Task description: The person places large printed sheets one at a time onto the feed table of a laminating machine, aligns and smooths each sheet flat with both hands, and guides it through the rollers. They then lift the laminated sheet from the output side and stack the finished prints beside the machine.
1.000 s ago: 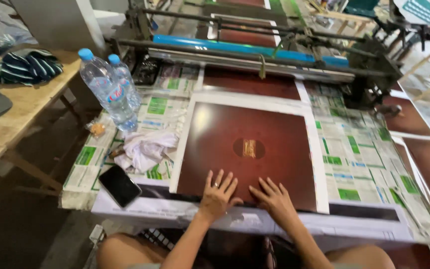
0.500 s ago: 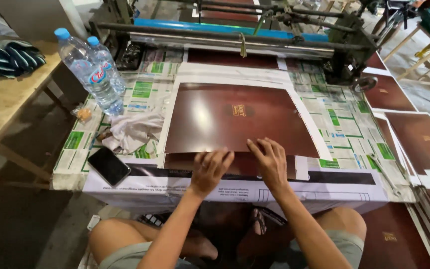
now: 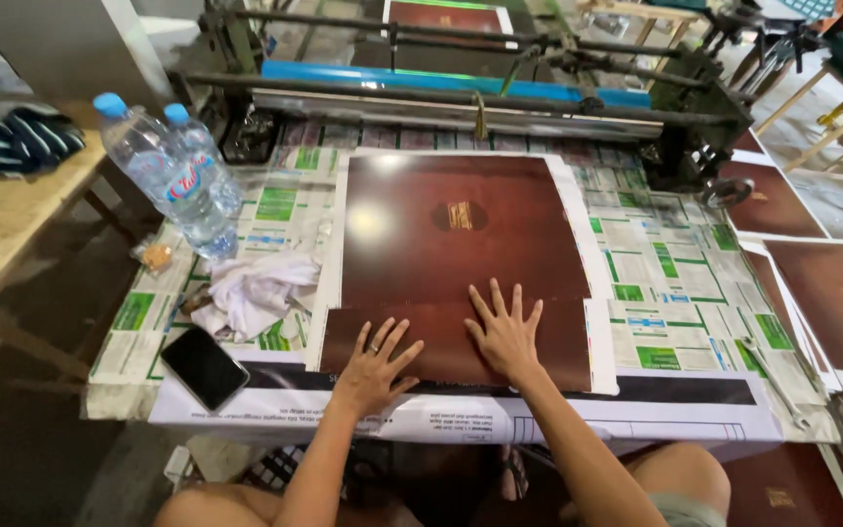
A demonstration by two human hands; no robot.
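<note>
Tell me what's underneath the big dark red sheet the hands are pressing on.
Green-and-white printed papers show around the dark red sheet, where the left hand and right hand lie flat. What lies directly beneath is covered.

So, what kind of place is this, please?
Probably a small printing or laminating workshop. Both hands press flat on a glossy dark brown printed sheet, a long roller machine with a blue bar stands behind it, and similar brown sheets lie nearby.

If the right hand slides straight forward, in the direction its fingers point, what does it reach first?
Probably the fold line where the near flap meets the large dark red sheet. The right hand lies flat with its fingers pointing away from the person; beyond that fold, the gold emblem lies roughly in line.
</note>
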